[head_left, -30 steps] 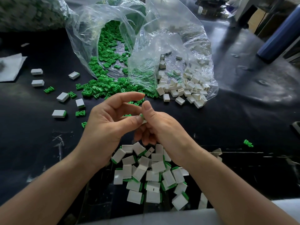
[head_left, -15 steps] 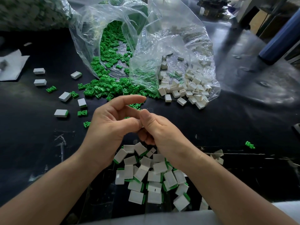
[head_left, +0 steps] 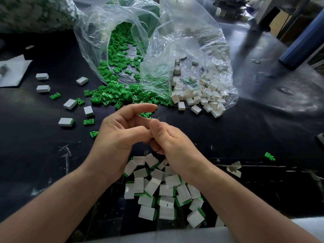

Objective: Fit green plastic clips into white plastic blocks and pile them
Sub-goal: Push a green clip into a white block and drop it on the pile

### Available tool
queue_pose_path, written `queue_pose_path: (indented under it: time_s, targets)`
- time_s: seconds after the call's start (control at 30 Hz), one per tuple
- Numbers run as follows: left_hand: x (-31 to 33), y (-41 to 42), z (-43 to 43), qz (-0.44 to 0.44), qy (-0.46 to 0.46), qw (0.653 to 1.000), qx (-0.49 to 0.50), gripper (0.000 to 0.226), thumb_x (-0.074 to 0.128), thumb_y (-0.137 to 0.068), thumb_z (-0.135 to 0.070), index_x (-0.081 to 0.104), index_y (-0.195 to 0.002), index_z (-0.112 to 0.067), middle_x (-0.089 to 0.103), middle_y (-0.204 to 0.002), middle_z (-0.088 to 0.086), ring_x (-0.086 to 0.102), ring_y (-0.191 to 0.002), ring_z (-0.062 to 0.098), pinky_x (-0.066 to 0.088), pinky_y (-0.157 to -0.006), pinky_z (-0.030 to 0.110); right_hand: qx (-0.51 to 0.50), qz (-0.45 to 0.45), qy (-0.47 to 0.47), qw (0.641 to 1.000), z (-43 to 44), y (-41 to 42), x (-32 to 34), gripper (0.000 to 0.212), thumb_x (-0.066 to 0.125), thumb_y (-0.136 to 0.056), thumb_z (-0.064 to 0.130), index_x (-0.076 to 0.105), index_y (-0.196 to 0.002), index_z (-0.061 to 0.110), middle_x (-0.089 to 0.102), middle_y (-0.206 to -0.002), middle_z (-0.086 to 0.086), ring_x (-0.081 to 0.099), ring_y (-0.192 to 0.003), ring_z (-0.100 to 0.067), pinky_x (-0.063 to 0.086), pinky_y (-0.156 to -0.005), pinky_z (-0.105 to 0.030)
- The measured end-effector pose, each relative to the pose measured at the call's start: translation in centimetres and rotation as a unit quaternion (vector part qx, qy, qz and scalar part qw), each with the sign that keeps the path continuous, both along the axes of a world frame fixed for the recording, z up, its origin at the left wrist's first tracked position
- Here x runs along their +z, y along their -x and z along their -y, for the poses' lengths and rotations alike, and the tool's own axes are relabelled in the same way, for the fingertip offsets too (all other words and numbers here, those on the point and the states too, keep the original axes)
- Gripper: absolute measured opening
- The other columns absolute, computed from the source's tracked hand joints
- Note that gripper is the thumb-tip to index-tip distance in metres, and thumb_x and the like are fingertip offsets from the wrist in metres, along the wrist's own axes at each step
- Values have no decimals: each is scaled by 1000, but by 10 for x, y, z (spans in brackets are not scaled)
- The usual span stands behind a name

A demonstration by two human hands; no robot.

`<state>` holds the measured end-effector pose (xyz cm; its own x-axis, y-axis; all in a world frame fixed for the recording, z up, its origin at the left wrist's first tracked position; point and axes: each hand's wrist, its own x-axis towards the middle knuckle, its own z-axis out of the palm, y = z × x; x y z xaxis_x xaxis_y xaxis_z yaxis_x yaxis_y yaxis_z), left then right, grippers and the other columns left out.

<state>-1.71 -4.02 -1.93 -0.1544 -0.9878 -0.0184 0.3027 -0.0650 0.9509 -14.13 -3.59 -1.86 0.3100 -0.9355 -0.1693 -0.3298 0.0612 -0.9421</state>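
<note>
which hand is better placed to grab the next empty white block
Right, probably: the loose white plastic blocks lie ahead of the right hand, on its own side, while the left hand sits nearer the green plastic clips.

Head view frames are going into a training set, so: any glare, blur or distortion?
Head view: light glares off the clear bags and the black table at right; edges bow from the wide lens; piled blocks are sharp.

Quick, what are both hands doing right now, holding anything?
Left hand: thumb against the right thumb; any hold cannot be told.
Right hand: fingers curled, contents hidden; cannot be told.
</note>
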Motion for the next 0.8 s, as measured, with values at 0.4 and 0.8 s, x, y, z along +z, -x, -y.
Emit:
queue_pose_path:
  time_s: [0.4,0.8]
  targets:
    - [-2,2,0,-30,-16,999,2,37,55,-57,9,70,-83,-14,67,-62,9,61,-51,19,51,-48,22,-17,7,23,1000,0,-1,-4,42,25,-77,59,54,-79,29,48,-56,21,45,-55,10,31,-61,-17]
    - [-1,-1,2,-8,-23,999,-25,48,75,-57,1,62,-103,-7,64,-59,4,54,-47,19,50,-48,28,-12,77,-22,997,5,8,-1,65,22,-79,63,58,-57,14,51,-47,9,42,-46,0,35,-47,-9]
